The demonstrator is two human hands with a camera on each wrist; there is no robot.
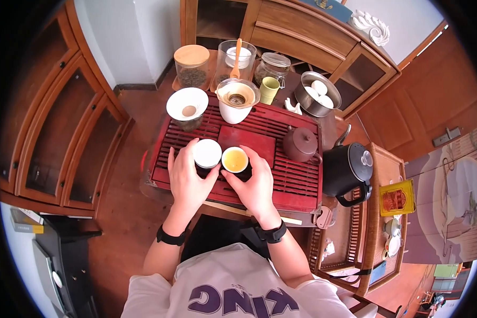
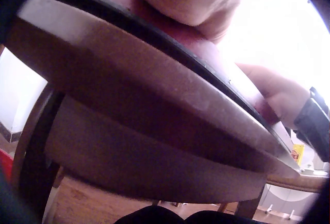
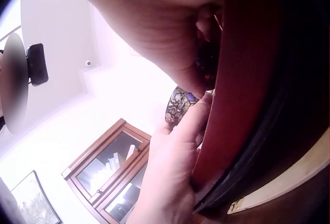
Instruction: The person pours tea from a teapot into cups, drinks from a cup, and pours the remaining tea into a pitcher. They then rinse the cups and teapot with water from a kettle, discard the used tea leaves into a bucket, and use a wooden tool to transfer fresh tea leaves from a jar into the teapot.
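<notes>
Only the head view shows tea (image 1: 235, 159); only the right wrist's, a patterned wall (image 3: 179, 103). Left hand (image 1: 188, 172) pinches the white cup (image 1: 207, 153) at one o'clock, right hand (image 1: 255, 185) the tea cup (image 1: 235, 168) at eleven.

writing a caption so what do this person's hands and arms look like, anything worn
Both hands, left and right, are bare, with no gloves. Each wrist has a black band, left and right. The forearms are uncovered; the short sleeves, left and right, are white.
</notes>
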